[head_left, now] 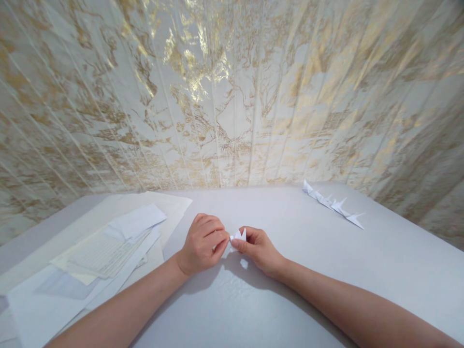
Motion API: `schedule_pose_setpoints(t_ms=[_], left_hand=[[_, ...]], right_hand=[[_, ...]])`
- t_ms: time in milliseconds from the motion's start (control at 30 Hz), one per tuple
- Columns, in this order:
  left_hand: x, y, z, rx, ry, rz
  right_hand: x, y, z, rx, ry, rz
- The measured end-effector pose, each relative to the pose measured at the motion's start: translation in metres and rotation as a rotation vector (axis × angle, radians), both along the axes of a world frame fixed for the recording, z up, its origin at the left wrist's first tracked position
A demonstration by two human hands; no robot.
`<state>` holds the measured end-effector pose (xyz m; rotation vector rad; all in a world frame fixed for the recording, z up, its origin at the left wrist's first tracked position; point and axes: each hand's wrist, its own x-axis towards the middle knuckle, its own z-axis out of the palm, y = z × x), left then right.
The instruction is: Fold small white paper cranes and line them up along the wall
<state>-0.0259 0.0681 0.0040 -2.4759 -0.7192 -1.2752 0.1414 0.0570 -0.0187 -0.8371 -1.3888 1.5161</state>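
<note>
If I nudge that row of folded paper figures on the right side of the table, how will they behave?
The paper figures look light, so they'd probably slide easily. Their thin, pointed tips might bend. The creased folds suggest some stiffness.

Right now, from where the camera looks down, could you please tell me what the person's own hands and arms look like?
The left hand and right hand are bare, with no gloves. No sleeve shows on the left forearm or the right forearm, and I see no watch, bracelet or ring.
</note>
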Motion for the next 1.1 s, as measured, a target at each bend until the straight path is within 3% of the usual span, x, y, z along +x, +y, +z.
schedule_pose_setpoints(t_ms=[700, 1100], left_hand=[[0.0004, -0.0027, 0.0015, -0.017, 0.078, -0.030], [0.0020, -0.0043, 0.0023, 0.010, 0.053, -0.016]], right_hand=[[-0.0027, -0.0023, 0.0029, 0.104, -0.097, -0.147], [-0.0007, 0.0005, 0.0004, 0.450, -0.307, -0.293]])
